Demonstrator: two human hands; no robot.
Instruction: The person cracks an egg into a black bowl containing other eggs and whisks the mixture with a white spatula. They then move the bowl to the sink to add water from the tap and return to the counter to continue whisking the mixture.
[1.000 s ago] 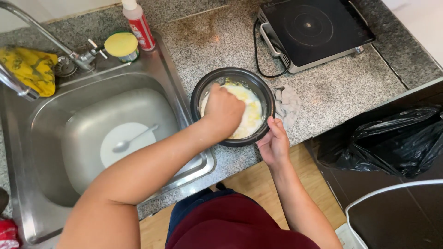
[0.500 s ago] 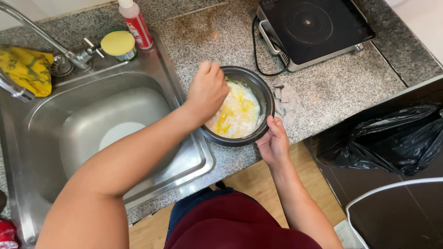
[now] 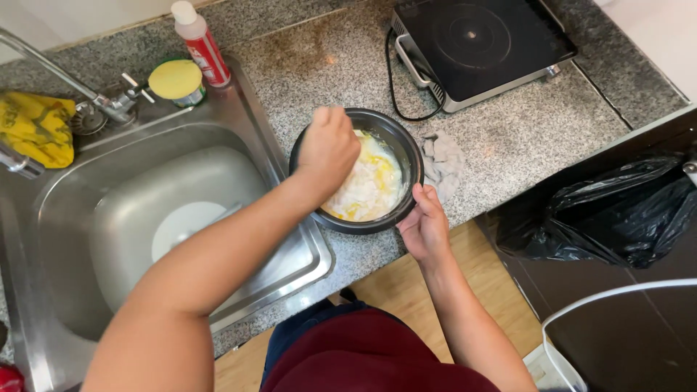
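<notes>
Around your work: sink side, counter, floor corner.
You see a steel sink (image 3: 51,218) with a white plate (image 3: 185,225) inside, a yellow cloth (image 3: 33,127) by the faucet (image 3: 87,94), a red bottle (image 3: 203,47), a black induction cooker (image 3: 483,43), a grey rag (image 3: 443,160) and a black trash bag (image 3: 610,214).

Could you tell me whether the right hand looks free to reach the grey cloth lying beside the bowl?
Probably yes: the right hand grips the dark bowl's near rim, and the grey cloth lies uncovered on the counter just beyond it, though the hand would have to let go of the bowl.
</notes>
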